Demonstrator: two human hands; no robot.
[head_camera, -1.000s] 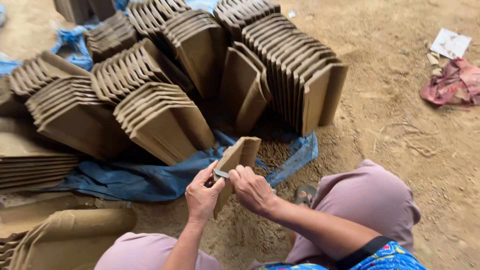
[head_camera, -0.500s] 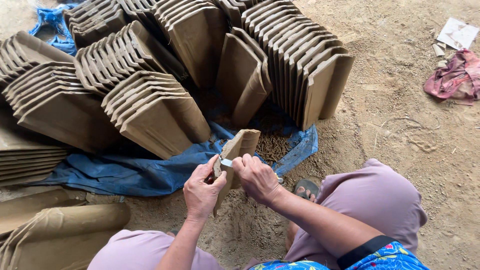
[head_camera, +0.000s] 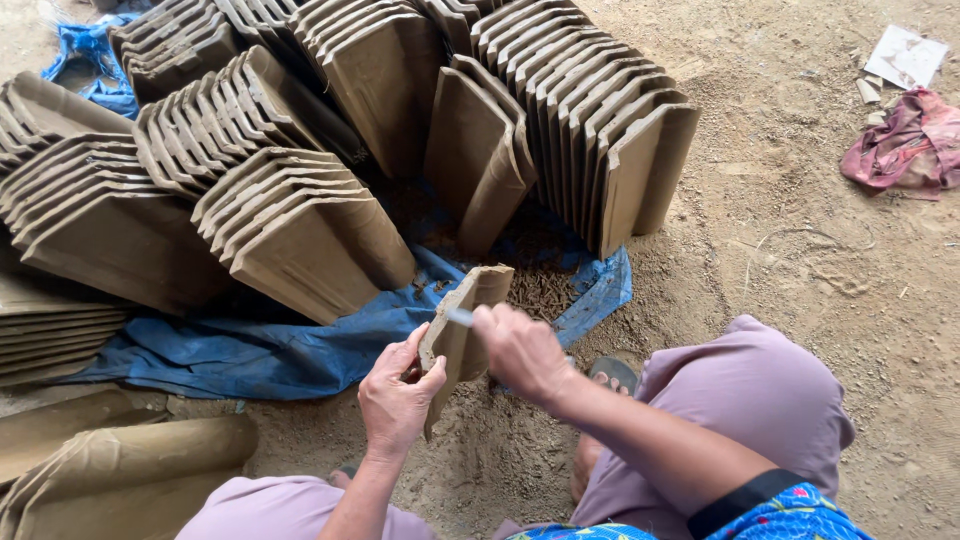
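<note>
Now, tile: one unfired clay tile (head_camera: 462, 325) stands on edge between the knees, long axis tilted up and away.
Left hand (head_camera: 398, 392): clasped around the tile's lower left edge.
Right hand (head_camera: 520, 350): closed on a thin pale tool (head_camera: 460, 317) against the tile's upper face.
Around: several rows of stacked tiles (head_camera: 300, 220) on one blue tarp (head_camera: 270, 350); one red rag (head_camera: 905, 145) well apart.
</note>
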